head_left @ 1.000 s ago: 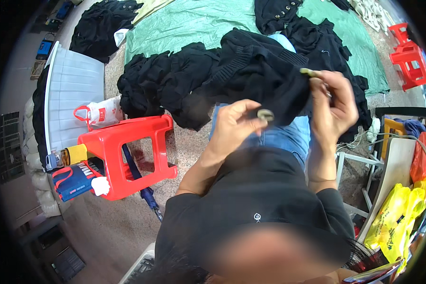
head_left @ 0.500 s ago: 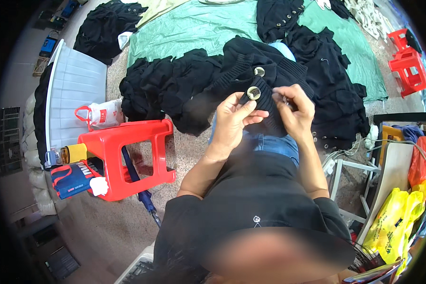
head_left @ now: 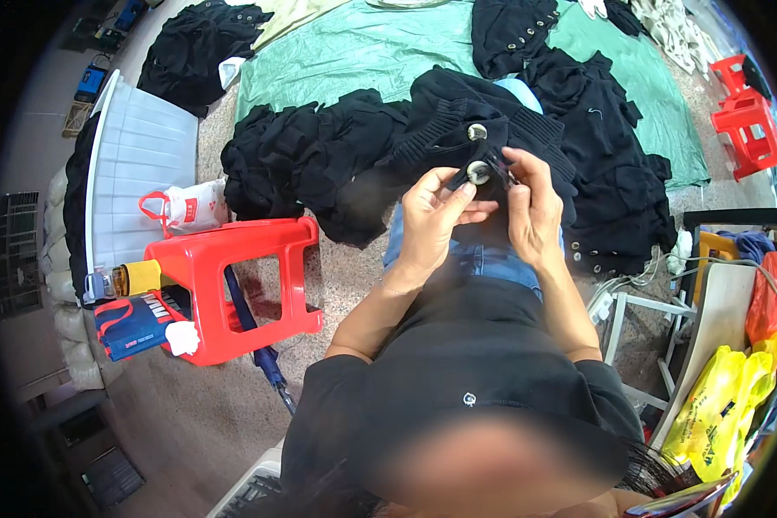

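Observation:
A black ribbed knit cardigan (head_left: 454,93) lies across my lap, its button band lifted toward me. My left hand (head_left: 426,221) pinches the band between thumb and fingers, just below a large pale-rimmed button (head_left: 478,172). A second button (head_left: 476,131) shows on the knit farther away. Close beside the first button, on its right, is my right hand (head_left: 535,205), thumb and forefinger closed around something small and dark. What that small thing is cannot be made out. Its tip is at the band, next to the button.
More black knit garments (head_left: 319,155) are heaped left and right of my lap. A green sheet (head_left: 354,53) covers the floor beyond. On my left stand a red plastic stool (head_left: 255,246) and a pale plastic bin (head_left: 142,164); a yellow bag (head_left: 708,410) is at right.
My right hand has turned and brought its small dark item in against the button. The held button has shifted slightly right, with the band tilted in my left fingers.

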The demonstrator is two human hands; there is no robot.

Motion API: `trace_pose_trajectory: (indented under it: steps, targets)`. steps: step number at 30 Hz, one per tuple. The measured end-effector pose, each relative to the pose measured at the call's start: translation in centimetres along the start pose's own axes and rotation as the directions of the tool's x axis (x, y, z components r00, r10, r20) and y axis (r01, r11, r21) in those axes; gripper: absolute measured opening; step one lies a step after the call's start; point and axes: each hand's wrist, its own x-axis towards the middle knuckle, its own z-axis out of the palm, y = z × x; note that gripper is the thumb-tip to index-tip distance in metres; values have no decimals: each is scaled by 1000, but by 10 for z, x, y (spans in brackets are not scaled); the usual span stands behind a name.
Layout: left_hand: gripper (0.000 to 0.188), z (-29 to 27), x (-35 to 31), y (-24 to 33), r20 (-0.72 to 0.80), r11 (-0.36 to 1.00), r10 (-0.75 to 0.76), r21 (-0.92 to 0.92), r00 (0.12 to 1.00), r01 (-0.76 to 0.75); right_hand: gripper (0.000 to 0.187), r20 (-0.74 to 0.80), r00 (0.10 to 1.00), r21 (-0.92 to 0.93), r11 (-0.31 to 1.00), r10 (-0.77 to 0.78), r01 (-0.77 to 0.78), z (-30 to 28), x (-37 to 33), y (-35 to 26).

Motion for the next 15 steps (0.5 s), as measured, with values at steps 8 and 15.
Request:
trace_pose_trajectory:
  steps: [8,15]
  targets:
    - [10,12,0,-31,-107,967,183,-158,977,-198,25,-112,987,-199,976,-116,92,16,-22,-8]
    - [10,14,-2,-35,-101,962,174,-197,980,-191,25,-141,983,-215,973,-115,83,18,-21,-6]
